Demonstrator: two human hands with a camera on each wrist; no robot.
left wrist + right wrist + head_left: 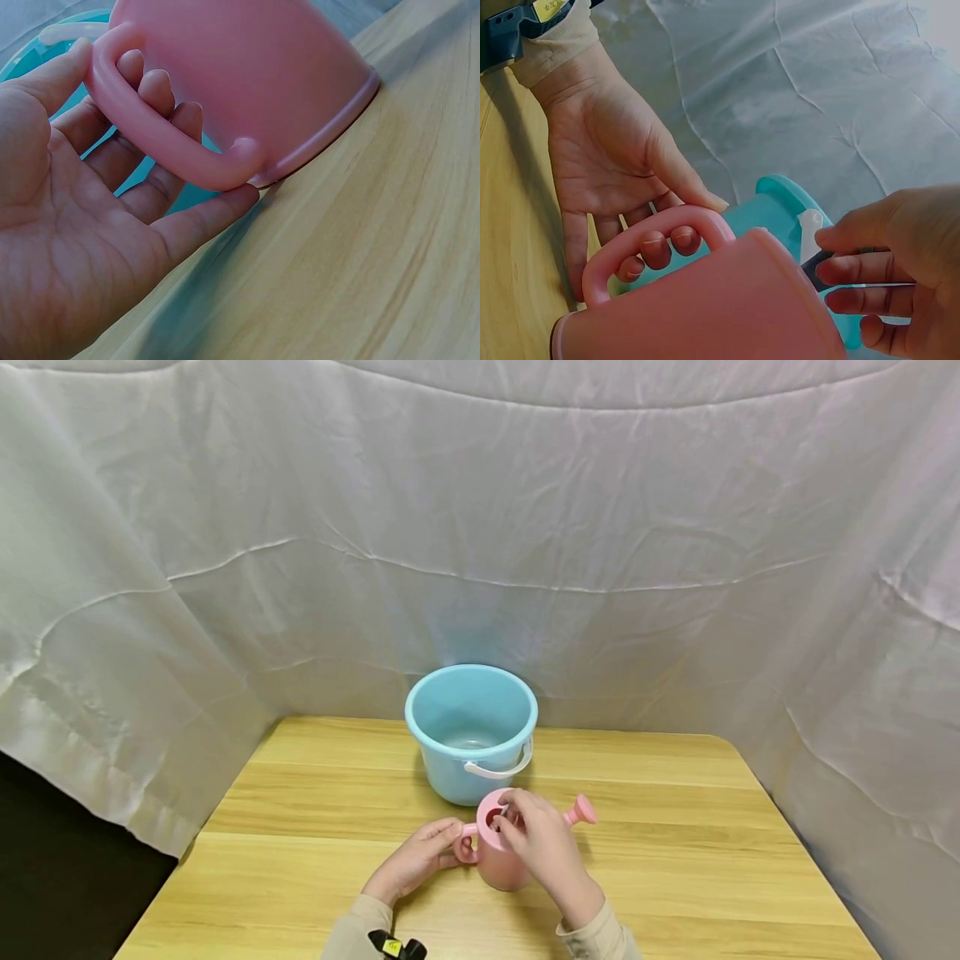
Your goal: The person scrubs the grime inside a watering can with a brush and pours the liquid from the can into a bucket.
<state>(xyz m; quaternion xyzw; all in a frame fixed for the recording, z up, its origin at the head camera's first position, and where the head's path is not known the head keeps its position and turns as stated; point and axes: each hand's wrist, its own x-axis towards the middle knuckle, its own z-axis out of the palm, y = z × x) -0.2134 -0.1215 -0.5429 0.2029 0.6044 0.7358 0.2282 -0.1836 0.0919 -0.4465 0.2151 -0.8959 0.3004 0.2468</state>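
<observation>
Near the left hand — yellow label, unreadable.

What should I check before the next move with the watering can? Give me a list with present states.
1. Watering can upright on the table: ok.
2. Left hand holding its handle: ok.
3. Right hand at its opening: ok.
4. Anything pinched by the right hand: cannot tell, fingers block the view.
5. What is inside the watering can: cannot tell.
6. Bucket upright beyond the watering can: ok.
</observation>
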